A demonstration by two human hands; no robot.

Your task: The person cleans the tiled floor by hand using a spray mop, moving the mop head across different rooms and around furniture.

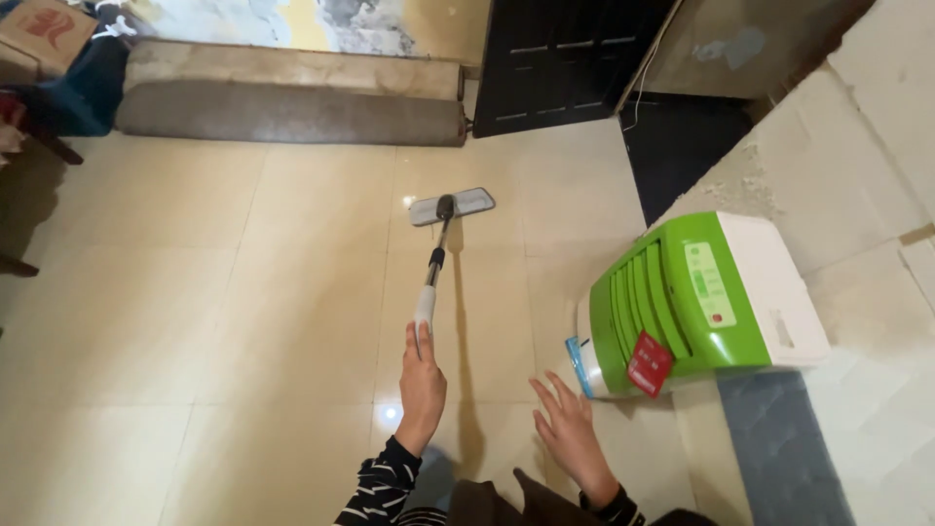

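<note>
The left hand (422, 382) grips the pale lower end of a mop handle (430, 282), which runs toward twelve o'clock to a flat grey mop head (451, 206) lying on the tiled floor (195, 321). The right hand (570, 429) hovers empty with fingers spread wide, just beside the near corner of a green and white appliance (696, 302) at two o'clock. Open tiles stretch from the mop head toward nine o'clock. At eleven o'clock a rolled grey rug (292, 112) lies along the wall's foot. A dark door (565, 58) stands at one o'clock, well beyond the mop head. A pale wall (857, 156) hems in the right side behind the appliance.
</note>
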